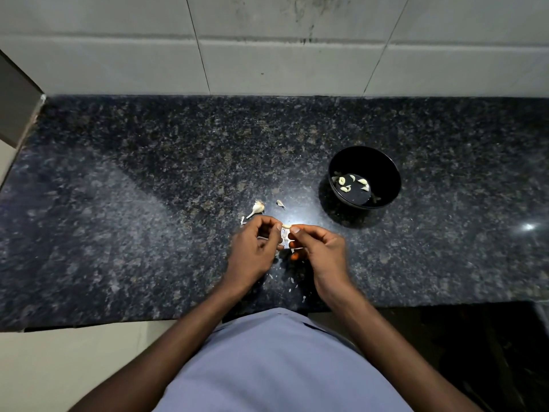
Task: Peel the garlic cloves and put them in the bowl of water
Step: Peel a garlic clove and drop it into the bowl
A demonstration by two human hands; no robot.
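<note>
A garlic clove (286, 226) is pinched between the fingertips of the left hand (252, 248) and the right hand (319, 248), above the desk (133, 203), near its front edge. The bowl (383, 165), with peeled cloves (344, 184) in water, is seen to the right, apart from the hands. Much free desk is left on both sides.

This is a kitchen, most likely in a home. A dark speckled granite counter (148, 203) runs along a wall of large pale tiles (282, 63) with grey joints and some dark stains, which is usual for a place where food is prepared. On the counter stand a small black bowl (383, 171) of water with peeled garlic cloves (344, 188) in it, and near it lie a garlic stem (257, 208) and dry skins (285, 237).
</note>
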